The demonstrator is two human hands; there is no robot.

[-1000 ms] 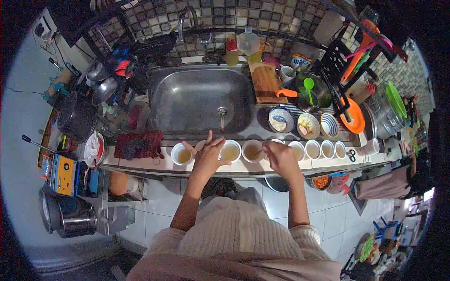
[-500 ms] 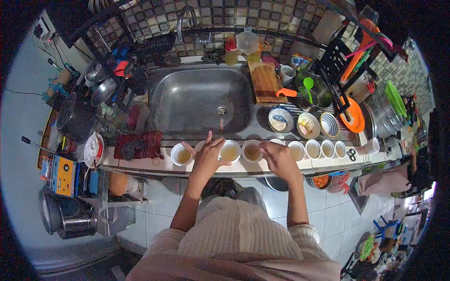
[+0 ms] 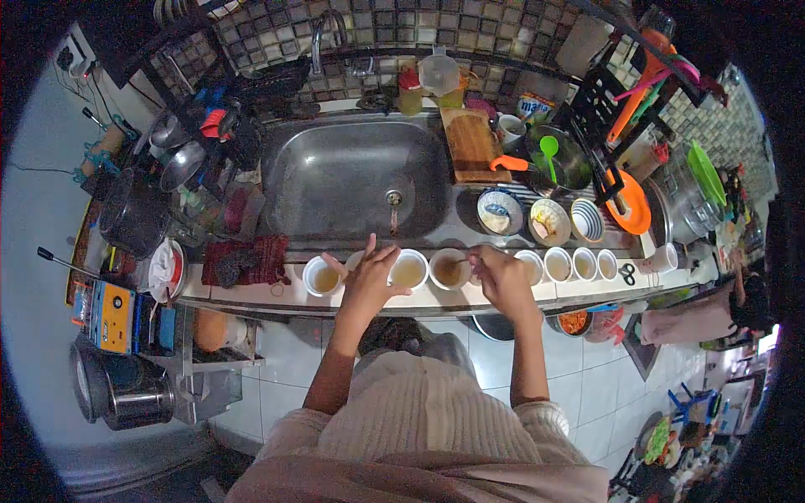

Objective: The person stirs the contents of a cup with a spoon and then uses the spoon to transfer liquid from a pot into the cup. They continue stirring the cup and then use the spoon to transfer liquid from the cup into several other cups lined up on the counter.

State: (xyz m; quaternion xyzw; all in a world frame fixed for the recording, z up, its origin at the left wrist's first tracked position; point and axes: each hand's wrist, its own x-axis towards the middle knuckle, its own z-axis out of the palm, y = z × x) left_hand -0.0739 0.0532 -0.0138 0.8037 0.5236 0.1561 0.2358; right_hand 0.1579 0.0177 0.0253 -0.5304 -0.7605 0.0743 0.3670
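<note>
Several small white cups of pale liquid stand in a row on the white counter edge [image 3: 218, 291]. My left hand [image 3: 366, 281] is spread, fingers apart, over the row, between a cup at the left end [image 3: 323, 276] and a cup [image 3: 407, 269] beside its fingers. My right hand [image 3: 501, 277] is pinched at the rim of another cup [image 3: 449, 269]. A thin utensil seems to reach from these fingers into the liquid, too small to make out. Part of the row is hidden behind both hands.
Behind the cups lie a steel sink [image 3: 356, 168], a wooden board [image 3: 475, 144] and three bowls, one patterned blue [image 3: 501, 210]. A pot [image 3: 570, 159] holds a green spoon [image 3: 549, 151]. Black scissors [image 3: 627, 272] lie at the right, a red cloth [image 3: 245, 260] at the left.
My right hand has shifted slightly to the right and down relative to the cup, and its pinch stays closed. My left hand remains spread in nearly the same place.
</note>
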